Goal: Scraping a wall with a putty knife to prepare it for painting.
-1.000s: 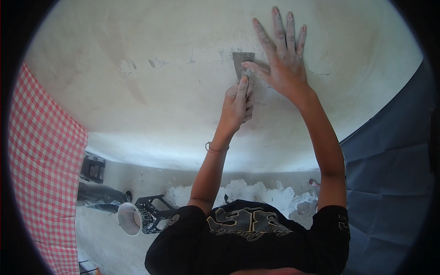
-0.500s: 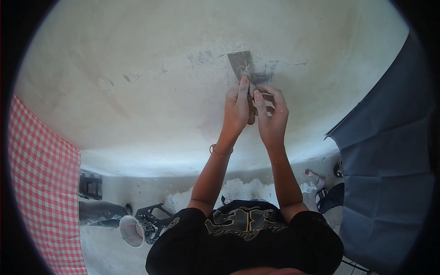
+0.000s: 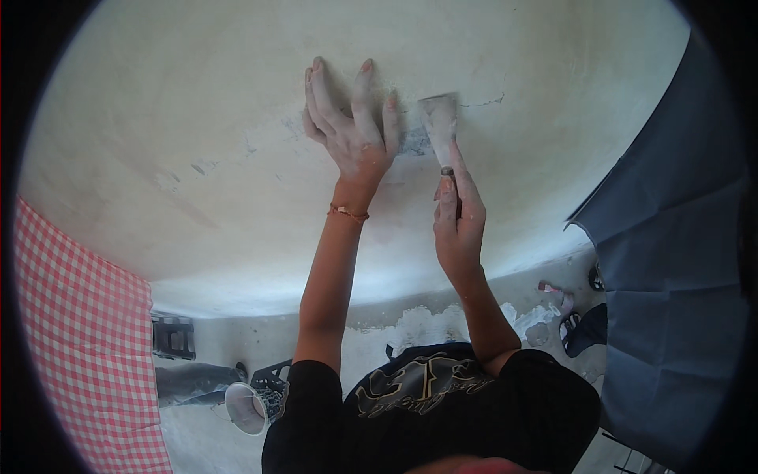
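Note:
A putty knife (image 3: 440, 120) with a broad metal blade is gripped in my right hand (image 3: 460, 213), the index finger stretched along the blade. Its blade edge meets the pale wall (image 3: 237, 63) at the end of a dark scraped patch (image 3: 414, 142). A thin crack (image 3: 483, 102) runs rightward from beside the blade. To the left, my left hand (image 3: 353, 134) rests on the wall with its fingers spread, covering part of the scraped line. Whitish dust coats the fingers of both hands.
A red checked cloth (image 3: 87, 332) hangs at the left, a dark grey sheet (image 3: 671, 276) at the right. Below are a white bucket (image 3: 246, 409), a black stool (image 3: 174, 338), white smears on the floor (image 3: 418, 325), and legs of other people (image 3: 197, 383) at both sides.
My left hand has let go of the putty knife and moved up and left onto the wall, fingers spread. My right hand now holds the knife alone, slightly farther right.

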A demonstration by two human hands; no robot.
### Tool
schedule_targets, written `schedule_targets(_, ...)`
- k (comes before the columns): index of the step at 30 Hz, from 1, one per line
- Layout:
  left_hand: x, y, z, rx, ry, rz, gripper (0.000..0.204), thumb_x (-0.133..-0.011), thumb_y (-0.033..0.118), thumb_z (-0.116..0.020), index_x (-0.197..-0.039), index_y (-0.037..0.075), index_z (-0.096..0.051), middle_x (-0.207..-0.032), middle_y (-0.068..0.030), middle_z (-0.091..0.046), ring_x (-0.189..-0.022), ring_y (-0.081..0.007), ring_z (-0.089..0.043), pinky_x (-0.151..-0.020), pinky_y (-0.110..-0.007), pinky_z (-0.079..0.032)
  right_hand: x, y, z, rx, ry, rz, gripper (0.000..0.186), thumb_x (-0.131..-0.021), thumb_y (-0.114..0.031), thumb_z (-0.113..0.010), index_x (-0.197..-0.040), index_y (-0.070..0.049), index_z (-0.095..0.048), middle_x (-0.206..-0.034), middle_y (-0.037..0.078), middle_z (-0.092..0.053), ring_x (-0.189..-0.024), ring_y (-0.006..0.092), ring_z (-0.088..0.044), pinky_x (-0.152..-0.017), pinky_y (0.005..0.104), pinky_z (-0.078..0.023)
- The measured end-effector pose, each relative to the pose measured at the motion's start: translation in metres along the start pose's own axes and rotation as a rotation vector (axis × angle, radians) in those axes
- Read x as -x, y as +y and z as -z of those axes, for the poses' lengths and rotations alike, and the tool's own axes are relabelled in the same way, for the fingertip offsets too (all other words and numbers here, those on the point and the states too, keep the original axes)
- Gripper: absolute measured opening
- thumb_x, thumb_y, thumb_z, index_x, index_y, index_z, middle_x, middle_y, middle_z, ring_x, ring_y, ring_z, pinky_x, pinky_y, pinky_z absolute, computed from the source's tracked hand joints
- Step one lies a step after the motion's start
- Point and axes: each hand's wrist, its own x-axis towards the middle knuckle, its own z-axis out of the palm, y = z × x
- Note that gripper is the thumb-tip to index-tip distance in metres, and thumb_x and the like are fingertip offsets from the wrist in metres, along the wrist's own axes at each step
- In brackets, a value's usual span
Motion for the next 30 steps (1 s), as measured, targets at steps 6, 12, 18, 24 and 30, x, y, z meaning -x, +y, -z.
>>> schedule_targets(6, 0.006, -0.003, -0.016, -0.311, -0.2, -0.076, 0.058, -0.103, 0.035, -0.053, -0.16, 0.028, -0.049, -0.168, -0.0248, -0.037, -0.158, -0.0397, -0.03, -0.129, -0.065, -0.009, -0.009, 0.018, 0.001, 0.275, -0.009, 0.141, 0.053, -0.106, -0.003, -0.058, -0.158, -0.004, -0.049, -0.084, 0.012, -0.059, -0.07, 0.0184, -0.055, -0.067, 0.0307, -0.048)
schedule_targets(12, 0.008, -0.003, -0.013, -0.315, -0.221, -0.078, 0.055, -0.104, 0.036, -0.048, -0.158, 0.027, -0.052, -0.166, -0.0259, -0.038, -0.158, -0.0407, -0.029, -0.128, -0.066, -0.008, -0.012, 0.019, -0.003, 0.263, 0.01, 0.172, 0.053, -0.105, -0.001, -0.058, -0.157, -0.005, -0.051, -0.09, 0.017, -0.065, -0.075, 0.0222, -0.063, -0.072, 0.0327, -0.053)
schedule_targets(18, 0.007, -0.005, -0.011, -0.311, -0.225, -0.06, 0.056, -0.105, 0.038, -0.047, -0.159, 0.028, -0.05, -0.167, -0.0256, -0.038, -0.159, -0.0404, -0.029, -0.128, -0.066, -0.008, -0.026, -0.006, -0.005, 0.276, -0.021, 0.135, 0.051, -0.105, 0.0, -0.058, -0.156, -0.006, -0.053, -0.094, 0.018, -0.069, -0.078, 0.0234, -0.067, -0.075, 0.0336, -0.054)
schedule_targets(24, 0.008, -0.004, -0.009, -0.303, -0.262, -0.086, 0.055, -0.108, 0.035, -0.042, -0.161, 0.02, -0.048, -0.171, -0.0279, -0.027, -0.161, -0.0441, -0.02, -0.128, -0.065, -0.002, -0.009, -0.005, 0.002, 0.353, -0.068, 0.079, 0.051, -0.105, -0.003, -0.059, -0.156, -0.008, -0.053, -0.093, 0.018, -0.07, -0.077, 0.0232, -0.067, -0.074, 0.0348, -0.055)
schedule_targets(30, 0.007, -0.009, -0.014, -0.293, -0.196, -0.073, 0.056, -0.105, 0.038, -0.048, -0.161, 0.03, -0.047, -0.168, -0.0246, -0.036, -0.159, -0.0413, -0.028, -0.128, -0.065, -0.009, -0.004, 0.005, -0.007, 0.364, -0.058, 0.107, 0.053, -0.106, -0.005, -0.06, -0.158, -0.01, -0.051, -0.094, 0.018, -0.071, -0.078, 0.0248, -0.069, -0.074, 0.0355, -0.055)
